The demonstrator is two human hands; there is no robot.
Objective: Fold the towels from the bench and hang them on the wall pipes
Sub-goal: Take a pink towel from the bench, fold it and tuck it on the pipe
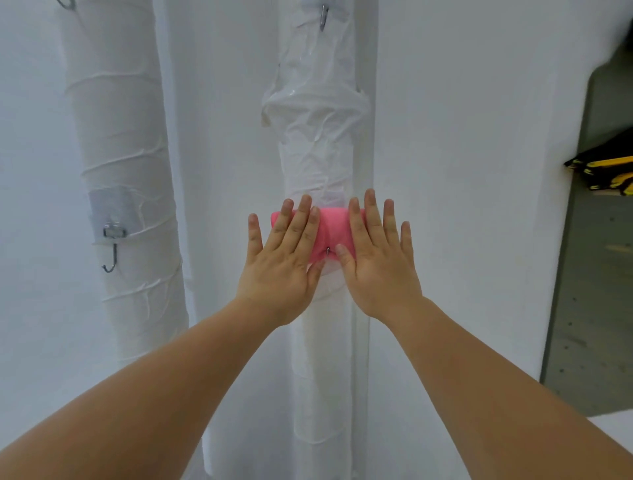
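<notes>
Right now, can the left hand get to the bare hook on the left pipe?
Probably yes. The left hand lies flat on the pink towel, holding nothing, and the hook on the left pipe hangs off to its left at about the same height, nothing between.

The pink towel (334,226) shows only as a strip between and above the two hands. The left hand (284,263) lies flat over its left part and the right hand (378,267) flat over its right, so most of its outline and its folds cannot be made out. Of the towel hook (327,251), only a small metal tip shows between the thumbs; its mount is hidden. The right pipe (318,137) is covered there by towel and hands, and lower down partly by the forearms, which run off the bottom edge. A corner hook (66,4) is cut by the top edge. A black-and-yellow object (606,169) is cut by the right edge, and what it is cannot be told.
</notes>
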